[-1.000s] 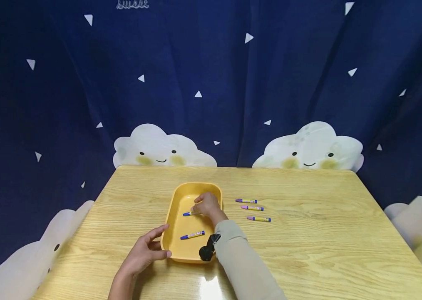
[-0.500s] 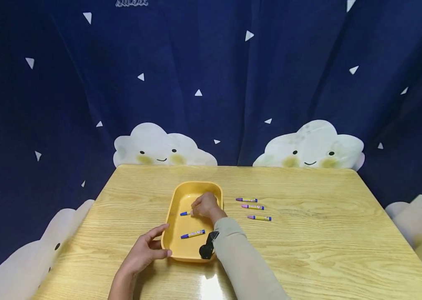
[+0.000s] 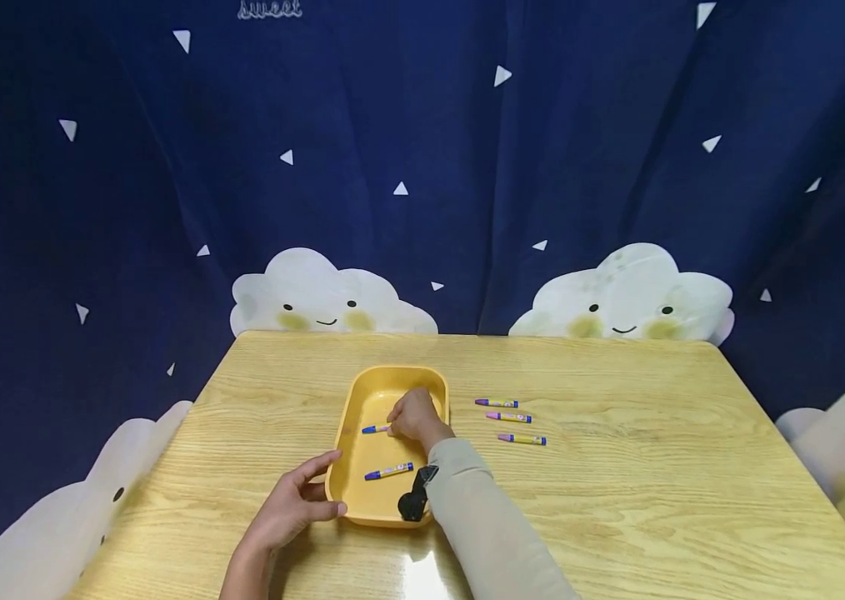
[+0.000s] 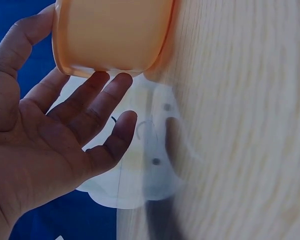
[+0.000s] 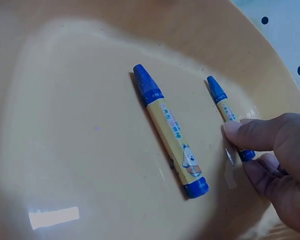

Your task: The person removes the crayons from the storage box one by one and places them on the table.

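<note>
My right hand (image 3: 418, 414) is inside a yellow-orange plastic tray (image 3: 353, 450), pinching a blue crayon (image 5: 218, 91) between thumb and fingers near its flat end. This crayon lies low over the tray floor, its blue tip pointing left in the head view. Closer to me lies a second blue crayon (image 3: 388, 472) with a yellow printed wrapper, untouched. My left hand (image 3: 289, 503) holds the tray's near left corner, thumb on the near side and fingers along the left side. In the left wrist view, fingertips touch the tray's outer wall (image 4: 115, 35).
Right of the tray, three crayons lie on the wooden table (image 3: 617, 500): a dark purple crayon (image 3: 496, 403), a pinkish-purple crayon (image 3: 508, 417) and a mauve crayon (image 3: 522, 439). A dark blue curtain (image 3: 452, 167) with clouds hangs behind the table. A black wrist camera (image 3: 413, 502) overhangs the tray.
The right hand's crayon shifted slightly left within the tray, then stayed nearly still. My left hand keeps its place at the tray's corner.
</note>
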Motion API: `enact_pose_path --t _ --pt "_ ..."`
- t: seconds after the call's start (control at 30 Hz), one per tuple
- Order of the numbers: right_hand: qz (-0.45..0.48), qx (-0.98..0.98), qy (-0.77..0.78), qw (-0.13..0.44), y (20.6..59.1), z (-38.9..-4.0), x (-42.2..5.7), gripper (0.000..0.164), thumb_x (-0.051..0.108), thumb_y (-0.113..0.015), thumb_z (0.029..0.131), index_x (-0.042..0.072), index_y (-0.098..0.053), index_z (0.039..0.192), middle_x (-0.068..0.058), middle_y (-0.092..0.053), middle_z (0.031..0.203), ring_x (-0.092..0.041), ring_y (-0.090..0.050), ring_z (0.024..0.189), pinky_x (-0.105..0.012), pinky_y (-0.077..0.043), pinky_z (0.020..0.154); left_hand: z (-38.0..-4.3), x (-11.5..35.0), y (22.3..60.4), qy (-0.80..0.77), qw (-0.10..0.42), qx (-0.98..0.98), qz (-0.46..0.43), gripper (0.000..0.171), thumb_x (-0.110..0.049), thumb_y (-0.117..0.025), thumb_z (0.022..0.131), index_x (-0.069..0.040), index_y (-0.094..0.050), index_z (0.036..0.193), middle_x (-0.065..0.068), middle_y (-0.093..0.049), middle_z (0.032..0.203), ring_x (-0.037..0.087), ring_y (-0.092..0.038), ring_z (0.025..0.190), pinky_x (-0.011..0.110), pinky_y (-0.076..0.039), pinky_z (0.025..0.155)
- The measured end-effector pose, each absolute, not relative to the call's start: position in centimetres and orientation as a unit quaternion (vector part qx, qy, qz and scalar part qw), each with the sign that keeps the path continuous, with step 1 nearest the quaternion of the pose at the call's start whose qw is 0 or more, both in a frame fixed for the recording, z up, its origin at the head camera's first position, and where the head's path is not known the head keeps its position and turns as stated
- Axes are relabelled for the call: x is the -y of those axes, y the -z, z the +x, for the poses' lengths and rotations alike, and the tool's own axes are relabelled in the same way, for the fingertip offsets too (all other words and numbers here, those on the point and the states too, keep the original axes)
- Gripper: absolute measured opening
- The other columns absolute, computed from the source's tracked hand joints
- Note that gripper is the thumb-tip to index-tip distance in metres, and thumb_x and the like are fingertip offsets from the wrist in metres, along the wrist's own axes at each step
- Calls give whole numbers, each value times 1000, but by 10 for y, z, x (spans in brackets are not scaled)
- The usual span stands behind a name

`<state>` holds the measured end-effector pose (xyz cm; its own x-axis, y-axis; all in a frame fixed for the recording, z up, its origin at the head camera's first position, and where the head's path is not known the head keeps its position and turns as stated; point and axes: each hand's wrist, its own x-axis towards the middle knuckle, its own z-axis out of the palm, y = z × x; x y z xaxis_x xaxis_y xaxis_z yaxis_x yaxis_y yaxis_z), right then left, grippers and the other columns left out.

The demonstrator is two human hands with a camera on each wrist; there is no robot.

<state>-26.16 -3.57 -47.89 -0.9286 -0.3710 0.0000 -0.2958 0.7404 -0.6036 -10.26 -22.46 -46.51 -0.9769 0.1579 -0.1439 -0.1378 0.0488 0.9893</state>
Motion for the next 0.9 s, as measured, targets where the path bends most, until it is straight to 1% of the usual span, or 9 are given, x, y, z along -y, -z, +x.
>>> enact_pose_path --t 0.07,0.13,0.2,0.27,0.37,0.5,0.57,0.7,0.9 --pt "-177 -930 316 59 479 -262 35 9 15 -84 67 11 -77 70 6 -67 75 -21 -53 93 -26 -35 90 -103 224 465 -689 106 -717 5 79 4 -76 71 5 -36 139 29 -33 138 39 -55 107 31 -48 78" --pt "-179 -927 323 61 477 -262 34 9 14 -83 67 10 -76 70 5 -67 73 -18 -56 84 -24 -40 83 -102 224 466 -689 104 -718 5 79 5 -76 71 5 -36 139 29 -33 138 39 -55 106 31 -48 78" --pt "-179 -922 337 67 475 -262 34 9 12 -83 68 8 -75 71 4 -66 71 -13 -55 73 -22 -43 73 -102 224 466 -690 101 -717 7 79 6 -75 71 5 -36 139 29 -33 137 39 -55 106 31 -48 78" --pt "-186 -917 346 75 474 -262 33 7 10 -81 69 8 -74 70 4 -65 68 -10 -52 65 -20 -43 64 -102 223 466 -693 100 -714 5 79 6 -76 70 5 -36 139 29 -33 137 39 -55 106 31 -48 77" --pt "-196 -908 359 92 470 -263 31 7 9 -76 75 7 -72 69 5 -62 66 -7 -48 59 -19 -40 57 -102 223 466 -695 99 -712 6 79 6 -76 70 5 -36 139 30 -33 137 40 -55 106 31 -49 77" --pt "-212 -896 377 100 453 -265 28 7 10 -72 80 7 -71 74 4 -61 69 -9 -49 61 -22 -42 58 -102 224 465 -694 97 -713 6 79 5 -76 70 5 -36 139 29 -34 137 40 -55 106 32 -49 77" --pt "-217 -891 386 100 443 -264 24 4 11 -73 80 8 -71 78 4 -62 73 -11 -51 65 -24 -43 61 -103 223 466 -692 98 -715 5 79 5 -76 70 4 -37 139 29 -35 136 40 -55 105 32 -49 77" --pt "-233 -886 386 105 426 -264 17 4 10 -74 80 7 -72 80 4 -63 74 -12 -52 68 -26 -44 63 -104 223 467 -690 98 -717 -3 80 4 -78 68 2 -39 138 27 -37 136 39 -56 105 33 -49 77" --pt "-251 -881 385 114 422 -264 12 4 11 -74 80 7 -73 81 5 -63 73 -11 -51 67 -24 -43 62 -103 223 468 -686 97 -721 -7 79 5 -77 69 3 -39 138 27 -37 136 38 -57 104 33 -49 76"
